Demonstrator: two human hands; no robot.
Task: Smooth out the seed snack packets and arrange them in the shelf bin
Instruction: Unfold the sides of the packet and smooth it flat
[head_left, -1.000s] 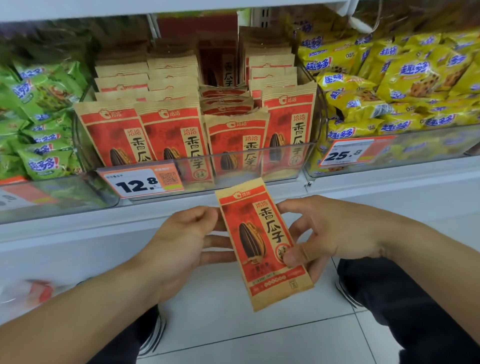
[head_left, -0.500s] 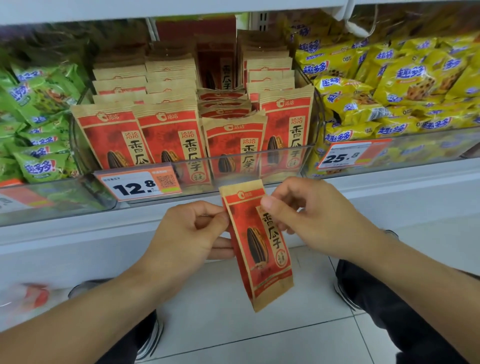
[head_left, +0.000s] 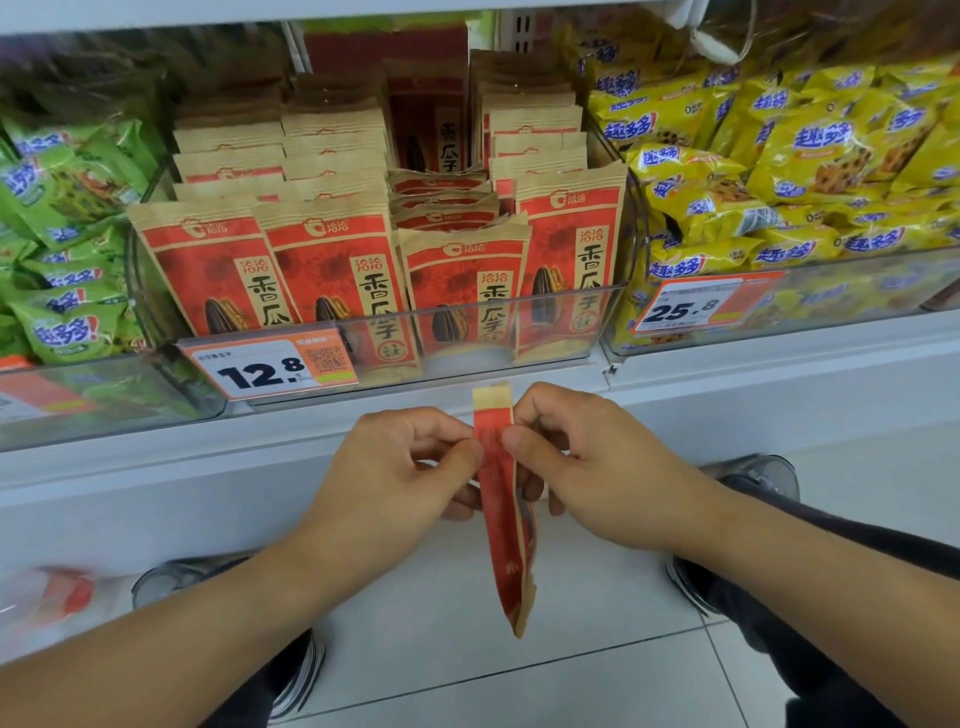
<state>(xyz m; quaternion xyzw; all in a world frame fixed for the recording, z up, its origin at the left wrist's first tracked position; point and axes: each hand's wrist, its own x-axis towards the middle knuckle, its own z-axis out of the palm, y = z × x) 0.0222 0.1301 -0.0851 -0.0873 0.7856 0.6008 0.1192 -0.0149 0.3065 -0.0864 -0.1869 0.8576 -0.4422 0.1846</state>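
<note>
Bin front: the clear front wall (head_left: 467, 332) of the shelf bin (head_left: 631, 218) rises across the middle of the frame, so entry is only from above it.
Price tag: the 12.8 tag (head_left: 270, 366) hangs on that wall at its left end.
Bin rows: standing seed packets (head_left: 332, 275) fill the front row edge to edge; the third stack (head_left: 457, 270) sits lower than its neighbours, leaving room above it.
Top of frame: a shelf edge (head_left: 311, 10) closes the space over the bin.
Sides: green bags (head_left: 62, 208) at left, yellow bags (head_left: 779, 171) at right.
Lower centre: both hands (head_left: 395, 467) (head_left: 597, 467) and the held packet (head_left: 506, 519) hang over open floor (head_left: 571, 649), shoes (head_left: 748, 475) to either side.
</note>
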